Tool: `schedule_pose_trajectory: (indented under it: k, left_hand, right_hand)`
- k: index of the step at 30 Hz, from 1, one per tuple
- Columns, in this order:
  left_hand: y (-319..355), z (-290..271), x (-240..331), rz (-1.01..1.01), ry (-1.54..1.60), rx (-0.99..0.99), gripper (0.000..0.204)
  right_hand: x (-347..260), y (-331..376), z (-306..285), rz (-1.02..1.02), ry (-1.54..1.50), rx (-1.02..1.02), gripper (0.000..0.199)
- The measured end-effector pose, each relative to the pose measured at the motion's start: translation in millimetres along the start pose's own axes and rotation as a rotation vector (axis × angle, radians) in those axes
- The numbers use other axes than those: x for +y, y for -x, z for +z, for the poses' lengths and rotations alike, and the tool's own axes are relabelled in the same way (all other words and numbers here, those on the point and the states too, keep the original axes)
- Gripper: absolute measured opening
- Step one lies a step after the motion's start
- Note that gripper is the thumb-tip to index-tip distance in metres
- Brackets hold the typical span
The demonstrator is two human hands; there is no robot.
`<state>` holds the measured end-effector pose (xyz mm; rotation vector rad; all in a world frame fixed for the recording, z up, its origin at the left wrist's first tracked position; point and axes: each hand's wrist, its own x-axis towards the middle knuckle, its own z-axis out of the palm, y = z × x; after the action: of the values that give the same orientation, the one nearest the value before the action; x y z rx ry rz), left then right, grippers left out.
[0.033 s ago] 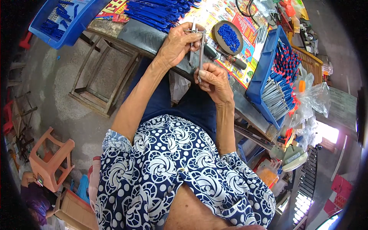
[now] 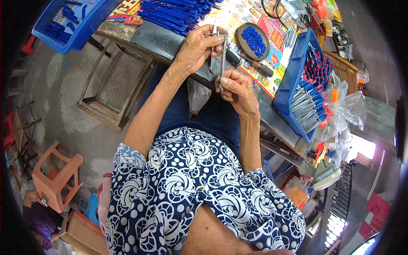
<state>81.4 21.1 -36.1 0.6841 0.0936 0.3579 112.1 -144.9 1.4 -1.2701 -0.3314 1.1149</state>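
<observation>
1. Two hands in view, both over the near edge of the worktop [image 2: 170,38].
2. Left hand [image 2: 196,49] curled, fingers pinching the upper end of one slim metal tool [image 2: 222,57].
3. Right hand [image 2: 239,88] closed below it, thumb and fingertips pinching the lower end of the same metal tool.
4. Metal tool held clear of the worktop between the two hands, two thin legs side by side; long axis running near to far, lower tip toward the body, upper end toward the far side of the worktop.
5. One dark oval dish [image 2: 253,41] just beyond the hands, filled with small blue pieces too many to count.
6. Two blue trays: right tray [image 2: 285,87] packed with metal rods with red and blue ends, left tray [image 2: 72,36] holding scattered blue parts.
7. One heap of blue strips [image 2: 170,12] at the far side, number impossible to tell.
8. One orange plastic stool [image 2: 57,176] on the floor at the left.
9. One wooden frame [image 2: 114,91] on the floor beside the worktop.
</observation>
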Motion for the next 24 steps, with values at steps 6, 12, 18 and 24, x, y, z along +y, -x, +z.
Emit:
schedule_pose_trajectory:
  k: [6,12,18,24]
  left_hand:
    - [0,0,-1,0.023,-0.005,-0.005,0.026]
    - [0,-5,-4,0.023,-0.063,-0.049,0.028]
    - [-1,-6,-3,0.025,-0.030,-0.087,0.027]
    - [0,-6,-3,0.022,-0.057,-0.066,0.027]
  right_hand:
    - [-4,2,6,0.018,0.041,0.041,0.015]
    - [-5,3,10,0.001,0.069,0.088,0.015]
    - [-3,2,11,-0.025,0.061,0.123,0.017]
    - [-3,4,14,-0.026,0.076,0.135,0.017]
